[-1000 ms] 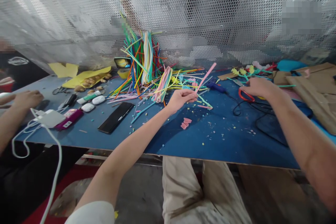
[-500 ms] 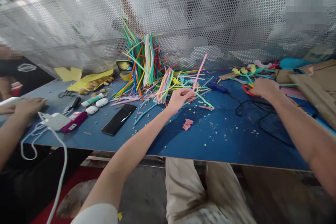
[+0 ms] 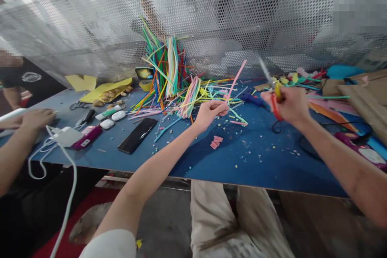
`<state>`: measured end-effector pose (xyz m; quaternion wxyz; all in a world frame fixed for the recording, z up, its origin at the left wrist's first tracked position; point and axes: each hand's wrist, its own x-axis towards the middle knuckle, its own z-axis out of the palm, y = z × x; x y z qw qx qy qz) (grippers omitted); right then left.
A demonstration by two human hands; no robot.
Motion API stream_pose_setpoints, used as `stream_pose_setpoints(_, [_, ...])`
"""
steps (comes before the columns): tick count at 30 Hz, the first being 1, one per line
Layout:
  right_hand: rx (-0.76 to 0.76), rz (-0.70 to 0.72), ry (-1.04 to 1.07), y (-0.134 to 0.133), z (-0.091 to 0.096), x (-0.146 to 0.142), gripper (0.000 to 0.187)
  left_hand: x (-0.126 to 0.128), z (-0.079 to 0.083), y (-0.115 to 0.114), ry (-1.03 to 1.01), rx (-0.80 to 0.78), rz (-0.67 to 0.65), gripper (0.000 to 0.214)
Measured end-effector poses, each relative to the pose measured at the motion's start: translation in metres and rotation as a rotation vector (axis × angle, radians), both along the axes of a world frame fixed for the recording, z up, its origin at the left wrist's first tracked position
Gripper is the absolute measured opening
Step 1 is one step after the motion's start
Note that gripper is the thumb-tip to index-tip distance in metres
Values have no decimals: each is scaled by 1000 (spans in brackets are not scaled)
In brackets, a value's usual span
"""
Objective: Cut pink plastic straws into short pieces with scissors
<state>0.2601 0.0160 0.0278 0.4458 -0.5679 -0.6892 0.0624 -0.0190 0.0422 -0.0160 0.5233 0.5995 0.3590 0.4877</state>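
My left hand (image 3: 210,113) pinches a fuzzy pink pipe cleaner (image 3: 237,77), which sticks up and to the right from the fingertips. Just beyond the fingers lies a pale green pipe cleaner (image 3: 238,117); I cannot tell whether it is joined to the pink one. Raised above the table, my right hand (image 3: 292,104) is wrapped round the red and yellow handles of a pair of scissors (image 3: 267,71), blades pointing up and to the left. Short pink pieces (image 3: 216,142) lie in a small pile below my left hand.
Bundled pipe cleaners (image 3: 172,68) stand against the perforated metal panel (image 3: 242,16). A blue glue gun (image 3: 252,98) lies between my hands. A black phone (image 3: 137,135), a white charger (image 3: 65,138) and cables are on the left, near another person's hand (image 3: 38,117). Cardboard (image 3: 367,100) sits at right.
My right hand has lifted the scissors off the table's right side and moved left with them. My left hand keeps the pink pipe cleaner in nearly the same place.
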Motion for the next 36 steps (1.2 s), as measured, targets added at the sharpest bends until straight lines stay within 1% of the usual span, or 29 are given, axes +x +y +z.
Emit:
stream_pose_setpoints(2, [-54,190,86,-10,-5,-26,39,1,3,-4,22,4,-8,38])
stream_pose_setpoints(3, [-79,240,128,-14,-9,-36,37,2,4,-6,46,14,-16,38])
stream_pose_setpoints(5, [-124,320,239,-18,-19,-53,37,3,5,-10,144,73,-30,36])
stream_pose_setpoints(8, [-130,388,360,-19,-35,-65,36,4,5,-14,335,207,-62,32])
stream_pose_setpoints(10, [-119,373,379,-19,-44,-66,35,6,3,-16,393,255,-88,31])
stream_pose_setpoints(14, [-72,308,378,-19,-54,-63,35,9,1,-17,392,247,-118,32])
stream_pose_setpoints(19, [-82,348,406,-18,-55,-62,32,8,0,-16,420,271,-118,32])
stream_pose_setpoints(22, [-93,345,385,-16,-53,-61,31,7,0,-15,436,295,-98,32])
stream_pose_setpoints(24, [-108,331,385,-15,-52,-59,34,7,0,-14,374,271,-72,32])
stream_pose_setpoints(26, [-150,327,381,-14,-50,-55,38,7,1,-11,254,213,-36,32])
stream_pose_setpoints(28, [-192,319,317,-13,-47,-49,42,5,3,-9,128,146,12,34])
stream_pose_setpoints(30, [-230,287,198,-12,-43,-43,43,2,5,-6,44,103,65,35])
stream_pose_setpoints(33, [-242,214,45,-12,-38,-35,42,-3,9,-4,7,80,125,37])
stream_pose_setpoints(36, [-234,170,-39,-12,-35,-32,41,-5,12,-3,21,91,156,39])
